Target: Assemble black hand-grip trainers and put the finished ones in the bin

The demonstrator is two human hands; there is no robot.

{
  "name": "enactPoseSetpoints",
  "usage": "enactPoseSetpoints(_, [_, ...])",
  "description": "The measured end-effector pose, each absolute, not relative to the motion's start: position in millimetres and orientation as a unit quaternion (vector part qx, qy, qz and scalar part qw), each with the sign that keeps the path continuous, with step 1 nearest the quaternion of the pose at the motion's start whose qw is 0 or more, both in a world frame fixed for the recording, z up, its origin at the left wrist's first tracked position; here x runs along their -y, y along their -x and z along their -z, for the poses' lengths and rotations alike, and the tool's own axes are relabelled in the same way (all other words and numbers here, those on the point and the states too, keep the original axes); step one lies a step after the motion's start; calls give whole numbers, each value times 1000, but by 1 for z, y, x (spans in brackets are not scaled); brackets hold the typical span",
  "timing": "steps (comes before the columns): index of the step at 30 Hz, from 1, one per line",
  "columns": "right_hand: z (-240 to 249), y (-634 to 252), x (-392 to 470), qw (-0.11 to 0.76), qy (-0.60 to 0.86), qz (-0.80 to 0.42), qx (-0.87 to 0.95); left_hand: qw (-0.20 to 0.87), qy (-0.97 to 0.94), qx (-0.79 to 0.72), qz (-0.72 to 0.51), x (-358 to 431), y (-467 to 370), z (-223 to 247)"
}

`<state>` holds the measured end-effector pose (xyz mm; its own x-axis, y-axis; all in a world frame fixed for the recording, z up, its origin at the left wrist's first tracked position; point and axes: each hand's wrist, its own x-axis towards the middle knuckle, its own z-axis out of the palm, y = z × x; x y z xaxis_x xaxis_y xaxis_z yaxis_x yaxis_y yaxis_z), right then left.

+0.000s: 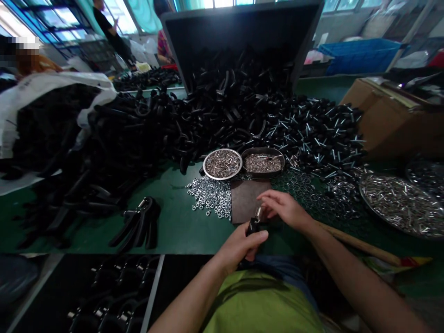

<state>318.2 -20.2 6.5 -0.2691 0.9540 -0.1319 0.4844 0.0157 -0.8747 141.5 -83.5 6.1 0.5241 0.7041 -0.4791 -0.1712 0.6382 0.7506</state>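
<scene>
My left hand [242,243] is wrapped around a black-handled hand grip exerciser [254,225], whose metal coil spring [258,212] sticks up above the fist. Just right of that spring is my right hand [282,208], fingers stretched out and loosely apart; whether its fingertips touch the spring is unclear. Behind both hands lies a flat dark metal plate [246,199]. Loose nuts [211,196] are spread at the plate's left. A round dish of small metal pins [222,164] and a dark oval tin of small metal parts [262,164] stand beyond it.
Black handles pile up from a tipped grey bin [243,27]. Bolted black knobs [312,134] lie before a cardboard box [385,115]. A large metal tray [402,203] and a wooden-handled tool [360,243] are at right. Finished-looking grips [140,222] lie left. Other people are behind.
</scene>
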Motion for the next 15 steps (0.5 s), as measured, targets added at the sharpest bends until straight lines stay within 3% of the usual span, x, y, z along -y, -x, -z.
enactPoseSetpoints(4, [17, -351, -19, 183, 666, -173, 702, 870, -227, -334, -281, 90, -133, 0])
enactPoseSetpoints(9, [26, -365, -37, 164, 668, -143, 712, 860, -181, -362, -311, 86, -131, 3])
enactPoseSetpoints(11, [19, -358, -30, 209, 650, -179, 709, 834, -181, -398, -338, 81, -133, 3])
enactPoseSetpoints(15, [-5, -329, 8, 364, 523, -437, 635, 810, -160, -438, -355, 69, -137, 4])
